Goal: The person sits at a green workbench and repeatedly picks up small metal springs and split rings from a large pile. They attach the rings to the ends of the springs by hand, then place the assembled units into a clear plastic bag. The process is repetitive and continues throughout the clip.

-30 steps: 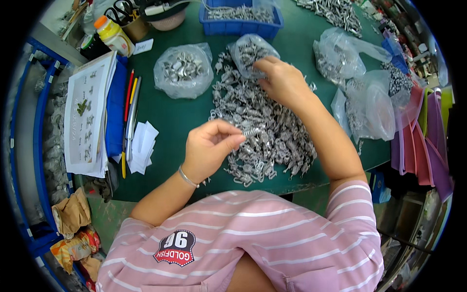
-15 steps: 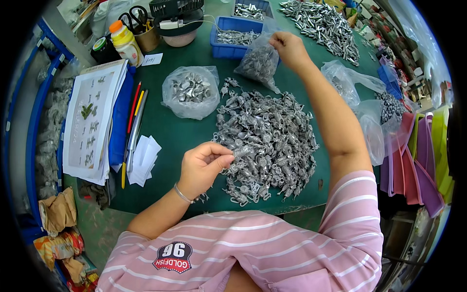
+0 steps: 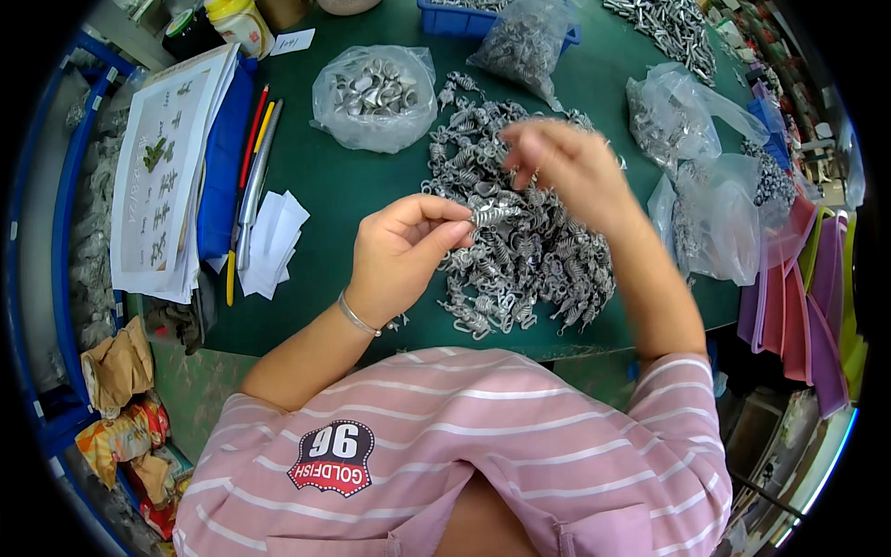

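Between the thumb and fingertips of my left hand (image 3: 394, 255) is a small silver ribbed metal piece (image 3: 497, 215), held over the near left part of a pile of similar grey metal pieces (image 3: 529, 278). My right hand (image 3: 580, 176) hovers above the pile's far right side, blurred by motion with its fingers curled. Whether it holds something small cannot be made out. Beyond it stands a clear plastic bag (image 3: 522, 51) of small grey parts. Left of the pile, an open plastic bag (image 3: 374, 97) contains shiny rounded metal pieces.
A blue bin (image 3: 455, 20) of metal parts sits at the back, near loose silver rods (image 3: 664, 28). More plastic bags (image 3: 715, 218) lie to the right. Papers (image 3: 167, 176), pens (image 3: 252, 186) and white slips (image 3: 272, 241) are on the left.
My right hand has let go of the bag at the back and come down over the pile. My left hand still pinches the ribbed piece. The whole view has shifted, with the table higher.
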A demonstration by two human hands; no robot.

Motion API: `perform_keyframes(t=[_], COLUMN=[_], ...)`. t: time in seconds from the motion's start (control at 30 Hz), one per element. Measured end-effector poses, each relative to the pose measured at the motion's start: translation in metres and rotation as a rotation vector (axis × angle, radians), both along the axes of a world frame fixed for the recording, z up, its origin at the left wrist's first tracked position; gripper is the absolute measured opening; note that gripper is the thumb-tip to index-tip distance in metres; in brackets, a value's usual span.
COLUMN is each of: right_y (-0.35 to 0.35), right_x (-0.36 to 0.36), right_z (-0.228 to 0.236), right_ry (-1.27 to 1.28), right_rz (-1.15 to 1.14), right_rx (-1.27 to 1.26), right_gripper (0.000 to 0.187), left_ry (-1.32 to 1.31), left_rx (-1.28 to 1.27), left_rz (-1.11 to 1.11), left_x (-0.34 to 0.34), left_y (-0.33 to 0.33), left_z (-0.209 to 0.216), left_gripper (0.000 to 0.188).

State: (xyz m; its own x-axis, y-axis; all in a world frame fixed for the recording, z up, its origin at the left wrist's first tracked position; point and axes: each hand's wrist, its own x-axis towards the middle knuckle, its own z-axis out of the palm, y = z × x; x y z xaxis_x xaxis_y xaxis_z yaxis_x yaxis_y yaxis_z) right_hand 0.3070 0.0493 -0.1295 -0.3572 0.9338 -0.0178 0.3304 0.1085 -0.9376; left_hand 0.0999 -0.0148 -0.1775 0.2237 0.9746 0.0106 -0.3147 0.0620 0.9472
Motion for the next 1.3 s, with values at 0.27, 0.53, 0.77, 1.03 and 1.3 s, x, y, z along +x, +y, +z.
perform_keyframes(t=[0.27,0.53,0.77,1.03,1.3], right_y=[-0.068,-0.084,-0.090,-0.096,-0.100], right_x=[-0.007,-0.011,-0.012,-0.014,-0.015], right_z=[-0.041,-0.053,-0.060,-0.059,-0.061], right_ry=[0.406,0.232,0.141,0.258,0.284], right_rz=[-0.098,-0.208,-0.226,-0.265,-0.299], right_rx=[-0.003,0.286,0.479,0.368,0.374], right_gripper=[0.020,0.022,0.024,0.021,0.019], left_ry=[0.007,0.010,-0.018,-0.008,0.044], left_rx=[0.009,0.012,-0.098,-0.105,-0.117], left_rz=[-0.007,-0.008,-0.033,-0.017,-0.017], left_x=[0.006,0.010,0.010,0.012,0.012], left_y=[-0.005,-0.009,-0.011,-0.013,-0.014], left_z=[0.001,-0.007,-0.007,-0.007,-0.008], left_gripper=[0.016,0.019,0.018,0.016,0.015])
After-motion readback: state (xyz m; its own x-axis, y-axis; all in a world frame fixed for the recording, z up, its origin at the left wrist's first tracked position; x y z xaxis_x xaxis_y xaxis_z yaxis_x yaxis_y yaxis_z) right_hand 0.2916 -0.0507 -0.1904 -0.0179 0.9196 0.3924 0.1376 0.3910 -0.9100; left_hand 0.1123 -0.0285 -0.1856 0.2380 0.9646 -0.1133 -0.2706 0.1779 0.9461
